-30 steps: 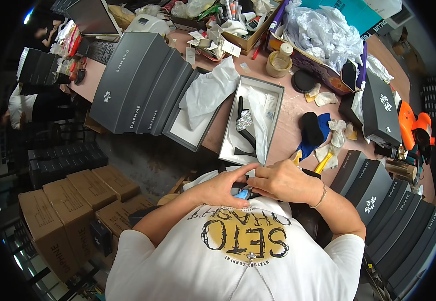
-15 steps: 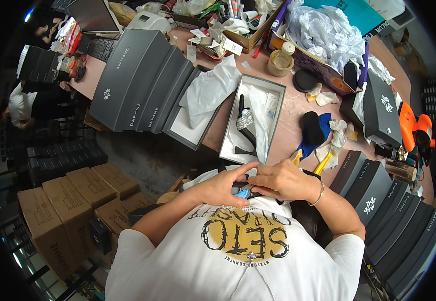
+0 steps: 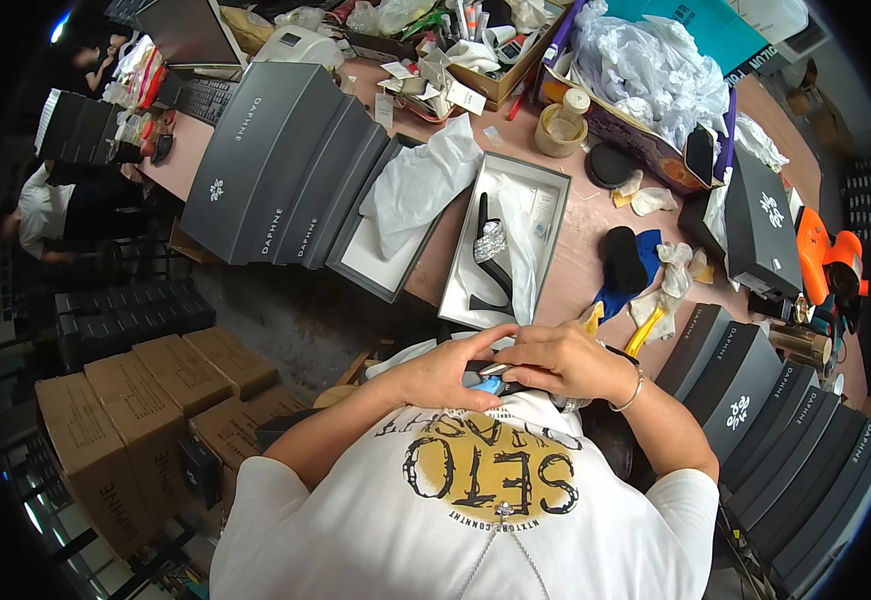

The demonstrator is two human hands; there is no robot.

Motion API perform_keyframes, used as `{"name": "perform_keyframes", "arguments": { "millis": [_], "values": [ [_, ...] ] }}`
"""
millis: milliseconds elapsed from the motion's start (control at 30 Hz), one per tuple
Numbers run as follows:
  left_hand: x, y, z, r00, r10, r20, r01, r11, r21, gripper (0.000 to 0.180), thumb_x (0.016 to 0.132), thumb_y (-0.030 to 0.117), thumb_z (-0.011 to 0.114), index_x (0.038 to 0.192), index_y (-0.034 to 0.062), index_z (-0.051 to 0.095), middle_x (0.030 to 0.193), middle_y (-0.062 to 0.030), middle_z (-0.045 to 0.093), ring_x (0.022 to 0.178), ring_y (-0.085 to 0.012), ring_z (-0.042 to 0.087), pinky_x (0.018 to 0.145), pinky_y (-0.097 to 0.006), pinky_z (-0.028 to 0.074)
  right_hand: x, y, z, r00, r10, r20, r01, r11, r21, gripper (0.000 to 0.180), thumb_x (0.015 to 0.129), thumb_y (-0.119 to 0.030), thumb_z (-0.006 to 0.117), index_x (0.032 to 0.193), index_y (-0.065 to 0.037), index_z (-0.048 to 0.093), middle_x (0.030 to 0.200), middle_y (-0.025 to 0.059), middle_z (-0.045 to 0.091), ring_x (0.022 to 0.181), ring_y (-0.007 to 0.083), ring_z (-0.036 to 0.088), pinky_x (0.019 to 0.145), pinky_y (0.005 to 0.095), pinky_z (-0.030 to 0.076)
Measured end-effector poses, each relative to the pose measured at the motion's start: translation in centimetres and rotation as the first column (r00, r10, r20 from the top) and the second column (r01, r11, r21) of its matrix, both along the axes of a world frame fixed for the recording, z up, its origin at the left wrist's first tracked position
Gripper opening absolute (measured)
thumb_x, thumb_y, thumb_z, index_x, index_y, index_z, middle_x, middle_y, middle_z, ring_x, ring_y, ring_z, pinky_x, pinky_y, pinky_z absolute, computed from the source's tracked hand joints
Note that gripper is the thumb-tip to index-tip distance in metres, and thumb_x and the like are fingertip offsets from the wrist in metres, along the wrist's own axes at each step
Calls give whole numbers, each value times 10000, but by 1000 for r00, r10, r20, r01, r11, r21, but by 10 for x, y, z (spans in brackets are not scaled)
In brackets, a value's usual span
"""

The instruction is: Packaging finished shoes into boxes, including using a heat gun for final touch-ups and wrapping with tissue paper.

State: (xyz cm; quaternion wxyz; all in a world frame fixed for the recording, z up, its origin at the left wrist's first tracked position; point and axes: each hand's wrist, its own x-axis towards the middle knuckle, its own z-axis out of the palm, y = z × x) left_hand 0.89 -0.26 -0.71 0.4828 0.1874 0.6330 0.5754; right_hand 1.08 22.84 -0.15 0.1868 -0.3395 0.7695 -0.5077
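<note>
Close against my chest, my left hand (image 3: 445,372) is curled round a dark item with a light-blue part (image 3: 487,385). My palm and fingers cover most of it, so its kind is hard to tell. My right hand (image 3: 565,362) is closed over the same item from the other side, thumb and fingertips pinched together at its top. A small, pale, thin edge shows at those fingertips. Just beyond my hands, a black high-heeled sandal (image 3: 492,268) with a sparkling band lies in an open shoe box (image 3: 553,210), beside white tissue paper (image 3: 521,235).
Grey shoe boxes (image 3: 260,160) stand in a row at the left, more (image 3: 745,390) at the right. Crumpled white plastic (image 3: 645,65) fills a purple carton. A jar (image 3: 560,130), a black brush (image 3: 623,257) and an orange tool (image 3: 825,255) are on the table. Brown cartons (image 3: 115,430) are stacked lower left.
My right hand has shifted slightly at the item, its wrist and forearm moving a little left and down. My left hand keeps its hold almost in place. The boxed sandal has not moved.
</note>
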Motion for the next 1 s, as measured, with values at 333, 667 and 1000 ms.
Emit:
{"name": "perform_keyframes", "arguments": {
  "millis": [333, 667, 1000],
  "values": [
    [0, 1, 2, 997, -48, -59, 46, 998, -44, 857, 712, 238, 768, 1403, -27, 338, 1072, -123, 603, 969, -159, 583, 879, -288, 452, -21, -1, 17, 945, -231, 230, 272, 949, -163, 248, 855, -135, 683, 1073, -20, 662, 802, 66, 568, 697, 156, 546, 630, 281, 439],
    [1, 0, 2, 999, -43, 23, 44, 998, -54, 814, 741, 154, 752, 1439, 46, 348, 875, -25, 571, 833, -89, 525, 805, -242, 434, -47, 88, -55, 599, -799, -40, 794, 588, 155, 307, 859, -121, 681, 1108, 42, 605, 773, -33, 549, 671, 63, 473, 591, 206, 393],
    [0, -5, -6, 992, -5, 124, -5, 997, 80, 480, 937, 235, 382, 1245, -108, 517, 1189, -155, 606, 1074, -177, 554, 985, -279, 390, -21, 89, -121, 532, -836, 132, 841, 541, 35, 394, 805, -101, 744, 1151, 6, 589, 902, 17, 583, 782, 75, 523, 723, 223, 459]
  ]
}}
